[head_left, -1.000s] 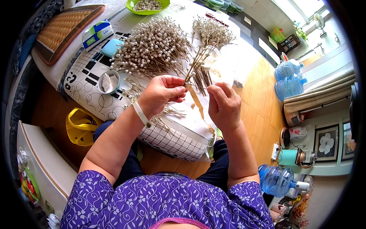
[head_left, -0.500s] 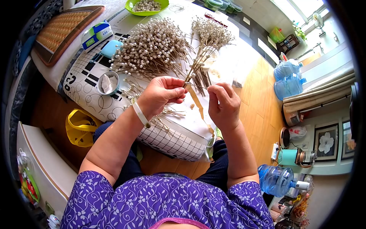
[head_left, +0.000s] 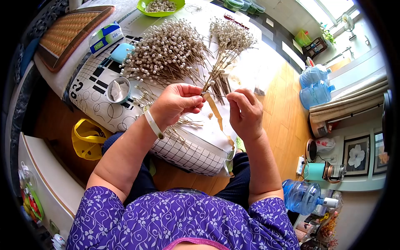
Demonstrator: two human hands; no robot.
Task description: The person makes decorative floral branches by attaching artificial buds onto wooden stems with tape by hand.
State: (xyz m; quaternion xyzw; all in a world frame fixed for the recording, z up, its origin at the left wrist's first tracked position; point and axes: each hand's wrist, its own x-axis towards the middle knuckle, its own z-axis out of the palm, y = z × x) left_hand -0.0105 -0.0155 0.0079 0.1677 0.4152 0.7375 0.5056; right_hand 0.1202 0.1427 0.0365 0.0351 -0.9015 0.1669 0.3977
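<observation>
My left hand [head_left: 179,103] pinches the lower end of a small bunch of beaded stems [head_left: 216,74], which leans up and to the right. Between my two hands runs a thin strand [head_left: 214,95], and my right hand [head_left: 246,111] pinches its far end, thumb against forefinger. Beyond my left hand a large heap of stems with white bead-like tips [head_left: 166,52] lies on the table. A second, smaller bundle [head_left: 232,35] rests behind the held bunch. Some loose short stems [head_left: 189,122] lie beside my left wrist.
A round tin with white material [head_left: 118,90], a light blue case [head_left: 122,53] and a tissue pack [head_left: 106,38] stand on the left of the patterned cloth [head_left: 93,89]. A green bowl [head_left: 160,7] is at the back. A yellow bag [head_left: 88,139] sits below, left.
My right hand has shifted very slightly, and the thin strand between my hands shows more clearly. My left hand keeps its hold on the small bunch.
</observation>
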